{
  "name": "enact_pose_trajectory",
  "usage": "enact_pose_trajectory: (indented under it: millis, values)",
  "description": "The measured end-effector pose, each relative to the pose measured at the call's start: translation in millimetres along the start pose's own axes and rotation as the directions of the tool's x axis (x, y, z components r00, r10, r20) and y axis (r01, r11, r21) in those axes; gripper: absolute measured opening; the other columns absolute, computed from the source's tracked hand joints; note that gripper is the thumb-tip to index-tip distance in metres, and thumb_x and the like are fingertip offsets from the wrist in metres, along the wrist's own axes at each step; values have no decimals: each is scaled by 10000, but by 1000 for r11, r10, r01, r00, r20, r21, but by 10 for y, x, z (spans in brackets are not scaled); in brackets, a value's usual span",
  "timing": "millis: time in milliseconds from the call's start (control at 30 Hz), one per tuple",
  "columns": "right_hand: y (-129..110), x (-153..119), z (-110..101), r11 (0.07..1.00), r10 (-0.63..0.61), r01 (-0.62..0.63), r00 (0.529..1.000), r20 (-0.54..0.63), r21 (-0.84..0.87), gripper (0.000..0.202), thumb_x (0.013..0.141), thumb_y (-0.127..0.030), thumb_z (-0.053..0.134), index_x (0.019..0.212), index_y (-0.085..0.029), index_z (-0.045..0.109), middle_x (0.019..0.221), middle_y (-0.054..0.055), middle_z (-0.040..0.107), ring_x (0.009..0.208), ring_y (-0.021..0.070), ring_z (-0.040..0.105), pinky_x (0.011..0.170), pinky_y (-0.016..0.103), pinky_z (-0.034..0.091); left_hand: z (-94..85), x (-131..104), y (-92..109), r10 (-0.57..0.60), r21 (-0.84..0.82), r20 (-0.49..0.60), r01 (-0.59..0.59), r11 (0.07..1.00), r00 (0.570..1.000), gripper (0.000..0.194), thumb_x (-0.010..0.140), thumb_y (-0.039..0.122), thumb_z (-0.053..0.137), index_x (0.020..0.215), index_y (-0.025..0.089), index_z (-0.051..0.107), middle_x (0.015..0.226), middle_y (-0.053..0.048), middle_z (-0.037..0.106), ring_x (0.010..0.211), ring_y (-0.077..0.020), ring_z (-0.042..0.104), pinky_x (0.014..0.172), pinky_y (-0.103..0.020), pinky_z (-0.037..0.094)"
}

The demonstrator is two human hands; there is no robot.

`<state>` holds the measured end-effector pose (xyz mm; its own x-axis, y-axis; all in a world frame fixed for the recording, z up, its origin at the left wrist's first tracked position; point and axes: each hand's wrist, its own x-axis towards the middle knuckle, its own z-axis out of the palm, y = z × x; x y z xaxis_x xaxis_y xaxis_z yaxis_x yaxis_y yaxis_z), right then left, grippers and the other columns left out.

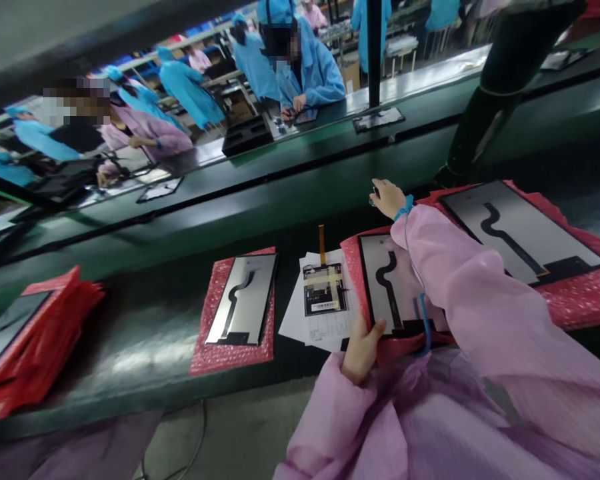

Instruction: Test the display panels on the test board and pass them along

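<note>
A flat rectangular silver-backed display panel with a black border [377, 303] is held at the near edge of a dark green workbench [150, 320], with red plastic wrap [351, 253] beneath. Its near-left corner is pinched by the left hand [364, 347], thumb on top, the other fingers largely hidden. Beyond the far edge, a small dark object [373, 199], too small to identify, is gripped in the curled fingers of the right hand [389, 198]. The panel is judged light, stiff and easily cracked, its smooth back perhaps slippery; it is best taken by opposite edges, with the curved black ribbon cable [393, 300] left unpressed. Part of the surface is crossed by a pink sleeve [470, 267] and a blue cord [425, 323]. To the left, a squarish black-framed module [317, 290] with an orange flexible strip [322, 243] is laid on white paper sheets [293, 320]; farther left, a similar panel [257, 300] is bedded on red bubble wrap [200, 347]. At right, beside the forearm, a larger-looking silver panel [525, 220] is set on red wrapping [570, 303], the space beyond being interrupted by a slanting dark green post [485, 113].
</note>
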<state>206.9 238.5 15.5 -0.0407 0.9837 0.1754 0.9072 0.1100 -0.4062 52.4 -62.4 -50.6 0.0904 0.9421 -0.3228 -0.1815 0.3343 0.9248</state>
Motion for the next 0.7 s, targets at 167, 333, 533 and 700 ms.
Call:
enact_pose_trajectory:
  millis: [167,333,533,700]
  values:
    - [125,-225,90,997,-76,77,995,-58,20,562,947,-169,413,1491,-78,524,1463,190,585,1306,318,580,1113,455,458,-29,-30,23,25,73,-8,-24,997,1000,559,836,506,731,1298,203,645,1417,-119,639,1391,-323,531,1249,-475,338]
    - [151,-359,39,998,-55,55,998,-22,-10,600,939,-222,492,1517,-64,489,1403,201,629,1215,324,623,1052,438,490,-5,-42,44,1,56,-21,0,998,1000,604,833,537,727,1333,213,625,1411,-122,638,1381,-326,541,1240,-472,353]
    - [29,-390,-80,997,-1,4,1000,30,-83,534,958,-212,497,1473,-74,536,1284,235,669,1213,368,584,1058,510,440,5,-46,80,12,-16,-35,-13,1000,999,570,828,444,758,1340,233,625,1371,-98,666,1406,-300,526,1246,-444,334]
    - [-30,-899,-368,994,56,-61,996,-65,-86,715,985,-413,541,1574,-42,375,1394,278,587,1313,443,507,1033,575,448,0,-66,110,56,3,-94,-56,998,994,464,826,348,774,1264,236,667,1332,-80,679,1339,-285,579,1216,-430,374]
